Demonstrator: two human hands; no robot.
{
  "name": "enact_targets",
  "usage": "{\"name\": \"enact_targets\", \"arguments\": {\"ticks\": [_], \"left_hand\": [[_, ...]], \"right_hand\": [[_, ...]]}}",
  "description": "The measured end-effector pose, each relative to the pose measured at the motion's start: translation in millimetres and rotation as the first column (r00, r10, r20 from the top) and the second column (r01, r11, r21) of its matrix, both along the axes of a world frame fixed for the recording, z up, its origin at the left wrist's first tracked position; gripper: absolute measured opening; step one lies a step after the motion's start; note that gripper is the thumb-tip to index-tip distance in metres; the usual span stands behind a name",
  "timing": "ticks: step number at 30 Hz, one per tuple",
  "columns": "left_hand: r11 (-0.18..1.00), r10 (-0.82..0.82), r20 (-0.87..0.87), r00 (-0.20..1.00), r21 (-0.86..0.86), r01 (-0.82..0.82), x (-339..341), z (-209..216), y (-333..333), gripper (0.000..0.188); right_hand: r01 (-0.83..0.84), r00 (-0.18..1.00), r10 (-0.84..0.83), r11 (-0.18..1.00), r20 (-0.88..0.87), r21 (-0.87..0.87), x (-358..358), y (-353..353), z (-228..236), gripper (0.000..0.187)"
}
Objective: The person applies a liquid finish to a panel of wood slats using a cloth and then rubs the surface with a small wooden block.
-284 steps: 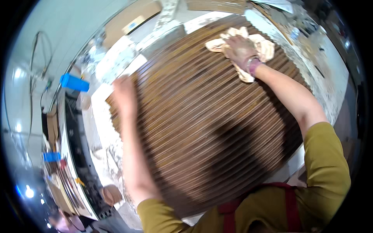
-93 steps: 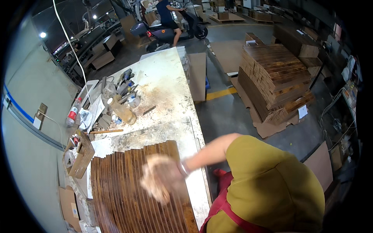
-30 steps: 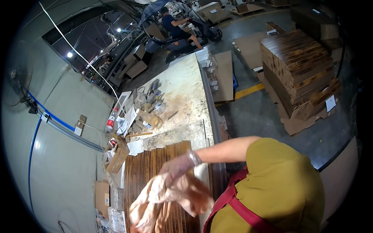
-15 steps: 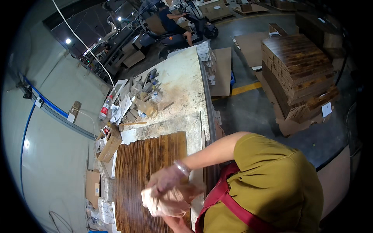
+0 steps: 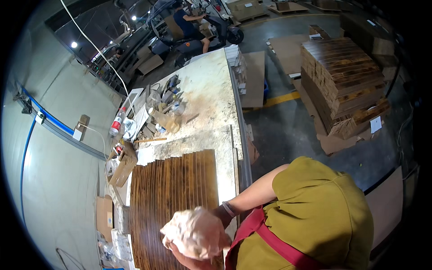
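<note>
A bunched, pale pinkish-white cloth [image 5: 195, 231] is held up over a panel of dark brown wood strips [image 5: 173, 189] laid side by side on the bench. Beneath the cloth, my left hand [image 5: 182, 258] comes in from the lower edge, closed around its underside. My right hand [image 5: 220, 215], with a band at the wrist, reaches in from the right and presses into the cloth's far side; the cloth covers its fingers. The lower end of the panel is partly hidden by the hands and cloth.
The dusty white workbench [image 5: 202, 90] carries a bottle [image 5: 118, 121], a yellowish jug [image 5: 171, 122] and scattered tools. A small open box [image 5: 123, 166] stands beside the panel. Stacked brown boards [image 5: 344, 72] sit at right. A person rides a scooter [image 5: 193, 42] at the back.
The cloth has been bunched into a rounder lump and lifted. My right hand has moved from on top of it to its far right side. The view has shifted slightly.
</note>
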State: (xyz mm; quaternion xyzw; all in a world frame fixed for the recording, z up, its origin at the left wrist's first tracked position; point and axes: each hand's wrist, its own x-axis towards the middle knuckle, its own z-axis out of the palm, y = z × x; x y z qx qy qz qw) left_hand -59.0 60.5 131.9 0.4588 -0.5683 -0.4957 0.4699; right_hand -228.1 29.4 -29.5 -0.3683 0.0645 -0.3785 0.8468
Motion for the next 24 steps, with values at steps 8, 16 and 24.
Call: {"name": "enact_targets", "arguments": {"ticks": [8, 16, 24], "left_hand": [[0.941, 0.115, -0.109, 0.987, 0.331, -0.073, 8.4, -5.9, -1.9, 0.047], [0.953, 0.193, 0.501, 0.844, -0.3, -0.041, 36.5, -92.8, -28.8, 0.056], [0.93, 0.193, 0.947, -0.258, -0.093, 0.357, 42.8, -124.0, 26.6, 0.083]], "right_hand": [[0.05, 0.997, -0.048, 0.998, -0.058, 0.029, -32.7, 3.3, 15.7, 0.039], [0.112, 0.982, -0.112, 0.994, -0.155, -0.013, -48.7, 0.9, 47.1, 0.033], [-0.12, 0.127, -0.938, 0.309, -0.323, -0.943, -2.7, -10.0, 23.6, 0.036]]}}
